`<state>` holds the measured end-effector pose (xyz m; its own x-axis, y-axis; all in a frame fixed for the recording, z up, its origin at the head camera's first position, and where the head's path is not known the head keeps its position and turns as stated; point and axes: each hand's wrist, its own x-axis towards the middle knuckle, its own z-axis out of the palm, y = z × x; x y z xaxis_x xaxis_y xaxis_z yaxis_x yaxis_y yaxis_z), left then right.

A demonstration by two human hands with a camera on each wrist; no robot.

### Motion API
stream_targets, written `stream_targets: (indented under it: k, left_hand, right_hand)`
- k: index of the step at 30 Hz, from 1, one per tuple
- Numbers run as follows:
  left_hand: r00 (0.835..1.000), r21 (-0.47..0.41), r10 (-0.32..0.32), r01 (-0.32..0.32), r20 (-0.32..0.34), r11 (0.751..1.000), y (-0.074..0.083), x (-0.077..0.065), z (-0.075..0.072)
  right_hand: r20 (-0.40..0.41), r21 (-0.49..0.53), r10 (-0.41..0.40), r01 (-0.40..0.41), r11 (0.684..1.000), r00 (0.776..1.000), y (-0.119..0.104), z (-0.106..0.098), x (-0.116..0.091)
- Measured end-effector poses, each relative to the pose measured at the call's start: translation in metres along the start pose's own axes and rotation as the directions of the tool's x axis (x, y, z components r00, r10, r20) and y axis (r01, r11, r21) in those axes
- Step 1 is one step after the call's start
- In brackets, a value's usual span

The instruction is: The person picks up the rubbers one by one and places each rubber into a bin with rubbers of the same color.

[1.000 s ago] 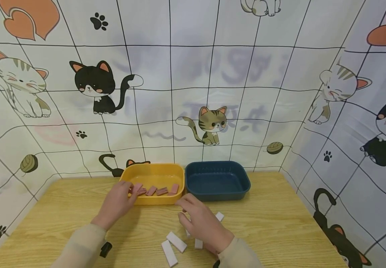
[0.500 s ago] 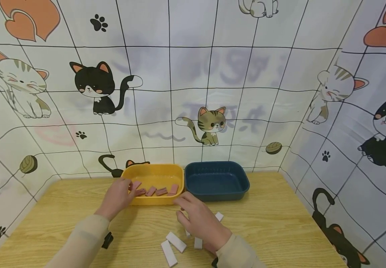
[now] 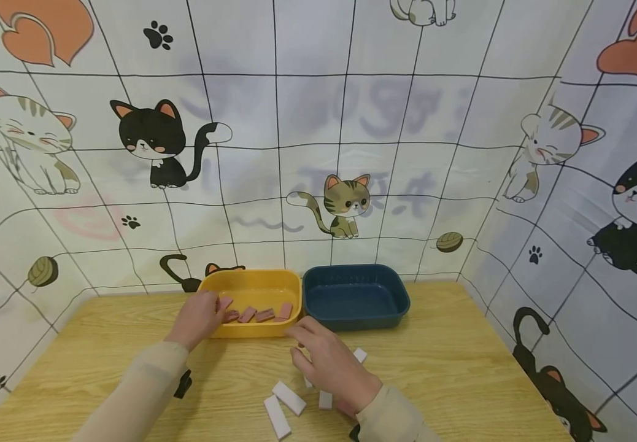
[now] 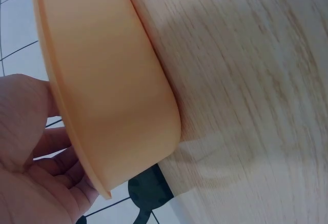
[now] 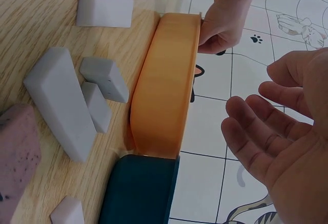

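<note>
My left hand (image 3: 198,316) reaches over the left front rim of the yellow tray (image 3: 258,331), its fingertips beside the pink blocks (image 3: 247,315) inside. In the left wrist view the tray wall (image 4: 107,80) hides the fingertips of the left hand (image 4: 46,157), so I cannot tell whether they pinch a block. Above the table, in front of the trays, hovers my right hand (image 3: 332,362). Its fingers are loosely bent with nothing between them, as the right wrist view shows of that hand (image 5: 277,126). Several white blocks (image 3: 289,399) lie below and beside it.
A dark blue tray (image 3: 356,322) stands against the yellow tray's right side; it holds nothing. One speckled pink block (image 5: 20,157) lies on the wooden table (image 3: 451,380) among the white blocks. Behind the table hangs a cat-print cloth (image 3: 318,123).
My left hand has shifted slightly to the right along the tray's left end, and its forearm has swung right. The right hand stays nearly where it was.
</note>
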<state>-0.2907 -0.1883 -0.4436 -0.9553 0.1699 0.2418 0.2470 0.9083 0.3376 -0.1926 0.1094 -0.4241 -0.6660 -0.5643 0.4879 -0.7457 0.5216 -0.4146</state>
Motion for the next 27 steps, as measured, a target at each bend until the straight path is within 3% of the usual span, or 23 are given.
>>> stream_targets:
  k: [11,27]
  left_hand:
    - [0.995,0.020,-0.077,0.076,0.066,0.997,-0.001,0.013,0.008]
    - [0.989,0.071,-0.108,0.101,0.105,0.992,-0.004,0.029,0.015]
  right_hand:
    - [0.025,0.004,0.034,-0.034,0.999,0.999,0.002,0.001,-0.003]
    - [0.034,0.023,0.043,-0.044,0.999,0.998,0.003,0.004,-0.004]
